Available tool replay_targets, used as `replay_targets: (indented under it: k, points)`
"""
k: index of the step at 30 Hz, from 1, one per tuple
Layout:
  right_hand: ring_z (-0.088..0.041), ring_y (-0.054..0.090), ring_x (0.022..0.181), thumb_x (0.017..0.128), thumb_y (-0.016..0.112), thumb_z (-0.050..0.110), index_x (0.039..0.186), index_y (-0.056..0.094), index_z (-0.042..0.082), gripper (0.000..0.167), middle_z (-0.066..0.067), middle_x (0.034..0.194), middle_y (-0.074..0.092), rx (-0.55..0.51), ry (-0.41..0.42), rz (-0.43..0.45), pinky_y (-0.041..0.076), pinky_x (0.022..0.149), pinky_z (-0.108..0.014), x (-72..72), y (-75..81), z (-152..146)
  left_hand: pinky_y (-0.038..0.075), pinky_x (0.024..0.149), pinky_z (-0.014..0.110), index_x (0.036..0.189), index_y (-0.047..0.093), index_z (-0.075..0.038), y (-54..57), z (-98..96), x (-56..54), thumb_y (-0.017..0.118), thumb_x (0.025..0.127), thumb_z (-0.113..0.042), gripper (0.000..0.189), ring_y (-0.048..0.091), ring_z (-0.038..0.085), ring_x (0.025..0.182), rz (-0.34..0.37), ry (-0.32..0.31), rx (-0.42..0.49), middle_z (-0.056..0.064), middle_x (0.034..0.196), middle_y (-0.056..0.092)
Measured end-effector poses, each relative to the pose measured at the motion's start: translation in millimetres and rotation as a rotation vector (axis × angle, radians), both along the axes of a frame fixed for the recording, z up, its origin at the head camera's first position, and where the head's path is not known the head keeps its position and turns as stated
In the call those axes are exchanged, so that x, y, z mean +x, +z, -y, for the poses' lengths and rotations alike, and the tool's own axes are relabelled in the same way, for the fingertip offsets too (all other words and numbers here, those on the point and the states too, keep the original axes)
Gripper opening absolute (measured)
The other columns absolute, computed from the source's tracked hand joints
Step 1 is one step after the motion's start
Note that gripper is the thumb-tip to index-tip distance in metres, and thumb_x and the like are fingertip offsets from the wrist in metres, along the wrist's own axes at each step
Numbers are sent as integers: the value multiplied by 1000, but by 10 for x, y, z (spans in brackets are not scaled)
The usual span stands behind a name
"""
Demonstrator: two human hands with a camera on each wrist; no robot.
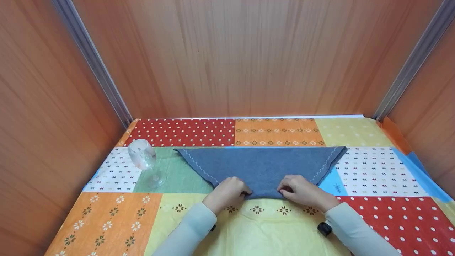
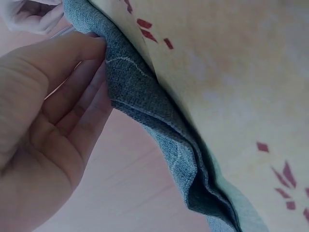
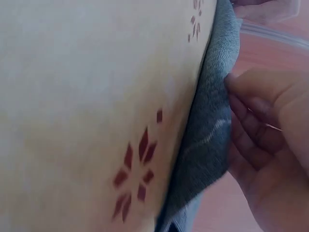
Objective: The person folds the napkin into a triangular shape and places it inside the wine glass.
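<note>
At the far left stands a wood-grain side panel (image 1: 39,117), joined to the back panel (image 1: 249,57) by a grey corner post (image 1: 94,67). The patchwork-covered counter (image 1: 106,220) lies in front of the panels. On its left side, a clear stemmed glass (image 1: 141,155) stands upright on its foot, bowl uppermost, well apart from my hands.

The grey-blue cloth (image 1: 263,165) lies at the middle of the counter, to the right of the glass. Its long edge faces the back panel; its short edge faces me. Pale stitching runs along both slanted sides. My left hand (image 1: 229,193) pinches the near edge, left of centre, thumb against the fabric; the left wrist view shows several layers at this edge. My right hand (image 1: 302,190) pinches the same edge, right of centre, thumb tip on the fabric. The hands are apart, with cloth between them. A black device (image 1: 324,229) sits below my right wrist. At the far right are a second corner post (image 1: 414,60) and side panel (image 1: 435,124).
</note>
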State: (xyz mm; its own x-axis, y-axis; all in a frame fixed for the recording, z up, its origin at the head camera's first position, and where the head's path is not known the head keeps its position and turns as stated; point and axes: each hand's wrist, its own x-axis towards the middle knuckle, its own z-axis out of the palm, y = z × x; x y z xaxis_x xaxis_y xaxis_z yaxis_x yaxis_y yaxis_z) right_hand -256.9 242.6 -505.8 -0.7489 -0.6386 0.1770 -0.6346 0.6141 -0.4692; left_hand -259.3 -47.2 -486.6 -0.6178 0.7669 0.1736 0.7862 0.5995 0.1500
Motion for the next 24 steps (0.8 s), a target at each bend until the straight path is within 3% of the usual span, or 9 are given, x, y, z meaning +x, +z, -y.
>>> replay_targets:
  k: [3,9,12,18,24]
  points:
    - [-9,60,87,98,66,19,99,76,14,11,9,95,64,31,6,11,53,74,-31,42,30,-31,48,64,19,83,79,-13,-3,7,2,66,82,9,26,48,4,65,-7,-21,10,-5,73,67]
    - [-12,60,92,91,76,19,105,73,12,16,4,102,63,79,19,-31,54,79,-35,91,15,-50,54,72,23,90,81,-13,-3,14,5,75,88,-10,7,64,7,74,16,-8,-10,-2,83,74]
    - [-13,60,92,90,76,14,104,71,12,15,4,102,62,81,22,-59,54,80,-36,84,2,-40,55,81,27,102,81,-13,-5,15,-3,79,88,-19,16,70,12,88,48,18,-31,-2,95,76]
    - [-12,58,90,91,72,12,101,68,14,12,5,100,61,91,3,-76,53,79,-37,69,-16,-24,53,88,26,111,79,-14,-33,22,-44,83,84,-16,27,69,14,98,115,46,-8,-2,104,75]
    - [-12,56,92,93,66,11,102,66,17,11,8,101,59,75,-21,1,51,80,-37,47,-18,-15,53,87,24,110,79,-14,-45,36,-84,79,86,-11,24,69,12,100,164,59,34,-3,105,74]
